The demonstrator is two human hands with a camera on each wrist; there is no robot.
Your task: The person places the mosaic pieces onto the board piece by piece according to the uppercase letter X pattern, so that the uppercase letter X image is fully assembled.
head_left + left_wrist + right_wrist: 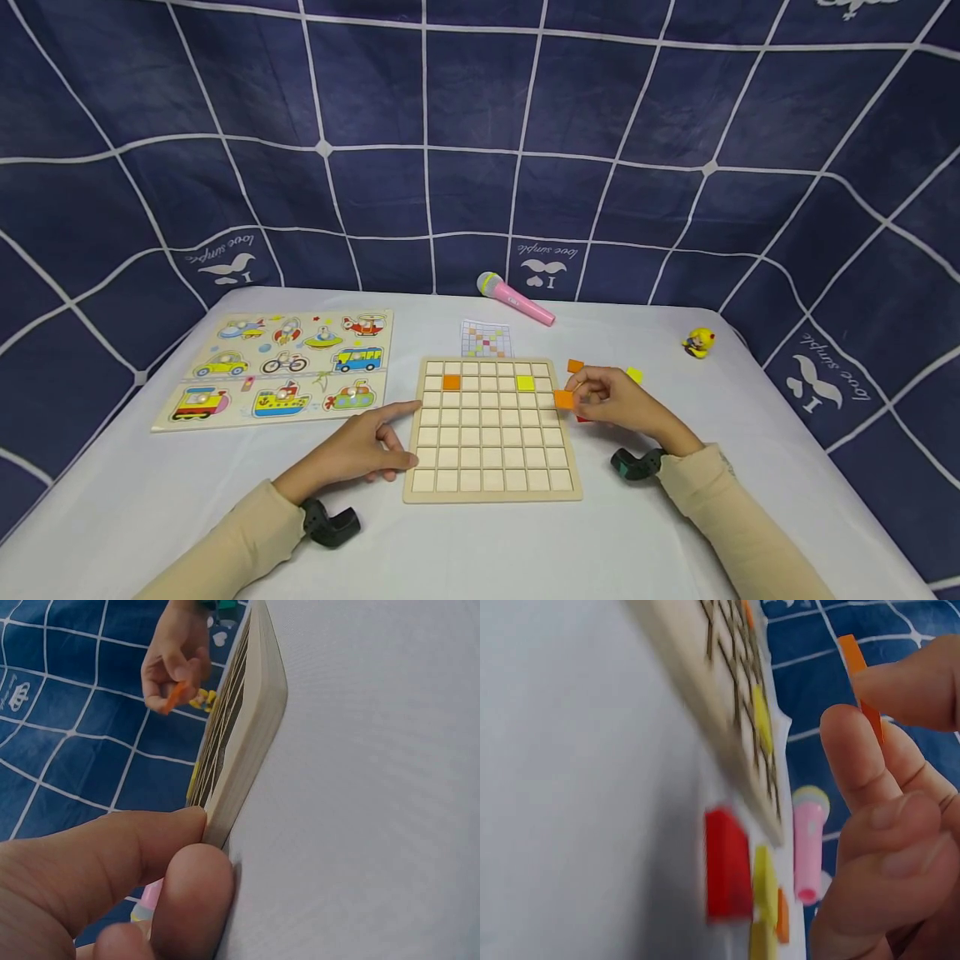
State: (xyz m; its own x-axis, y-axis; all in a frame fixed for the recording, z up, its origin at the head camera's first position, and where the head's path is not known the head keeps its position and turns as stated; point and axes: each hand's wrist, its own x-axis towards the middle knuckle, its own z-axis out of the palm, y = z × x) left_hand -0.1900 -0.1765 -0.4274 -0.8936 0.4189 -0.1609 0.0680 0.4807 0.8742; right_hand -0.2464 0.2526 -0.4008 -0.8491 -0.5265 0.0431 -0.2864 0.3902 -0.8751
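A light wooden grid board [491, 433] lies on the table, an orange square tile [451, 382] and a yellow square tile [525, 383] set in its upper cells. At the board's left edge, my left hand [358, 443] rests with forefinger and thumb spread apart, their tips touching the rim; the left wrist view shows the fingertips against the wooden edge [244, 750]. Between thumb and fingertips, my right hand [618, 398] pinches another orange tile [861, 686], raised above the board's right edge. Just below that hand sits a red tile [727, 864], partly hidden in the head view.
More yellow tiles [764, 883] and an orange tile [575, 366] lie right of the board. Behind it are a coloured pattern card [486, 339] and a pink toy microphone [521, 302]. A vehicle puzzle [277, 367] lies left, a small yellow-haired figurine [698, 342] far right.
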